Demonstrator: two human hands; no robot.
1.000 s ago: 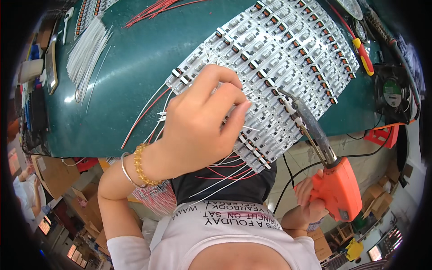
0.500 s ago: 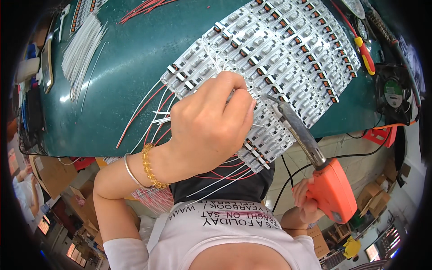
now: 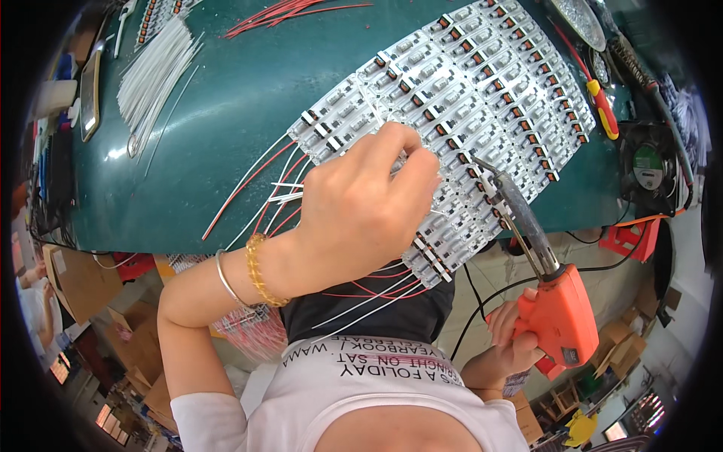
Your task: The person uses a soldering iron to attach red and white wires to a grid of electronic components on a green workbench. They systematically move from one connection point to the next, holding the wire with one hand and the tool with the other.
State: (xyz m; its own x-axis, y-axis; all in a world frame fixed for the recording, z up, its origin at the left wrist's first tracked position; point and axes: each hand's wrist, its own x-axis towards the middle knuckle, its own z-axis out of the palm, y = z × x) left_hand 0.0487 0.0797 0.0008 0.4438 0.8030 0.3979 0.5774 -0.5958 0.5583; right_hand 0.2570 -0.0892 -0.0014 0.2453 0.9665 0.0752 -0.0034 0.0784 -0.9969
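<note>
While the gridded module sheet [image 3: 489, 98] is overhanging the green table's [image 3: 226, 105] near edge, the orange plastic soldering gun [image 3: 568, 313] is pointing up-left lengthwise, its tip [image 3: 477, 160] sitting farther from the left hand [image 3: 361, 202] than before. The right hand [image 3: 516, 351] is gripping it; the left's curled fingers [image 3: 420, 164] are hiding any hold.

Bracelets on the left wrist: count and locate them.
2: a yellow beaded bracelet nearer the left hand, and a silver bangle just behind it, toward the elbow.

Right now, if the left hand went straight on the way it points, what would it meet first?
The left hand would probably meet the circuit-board panel beneath it; whether it already touches is unclear.
</note>
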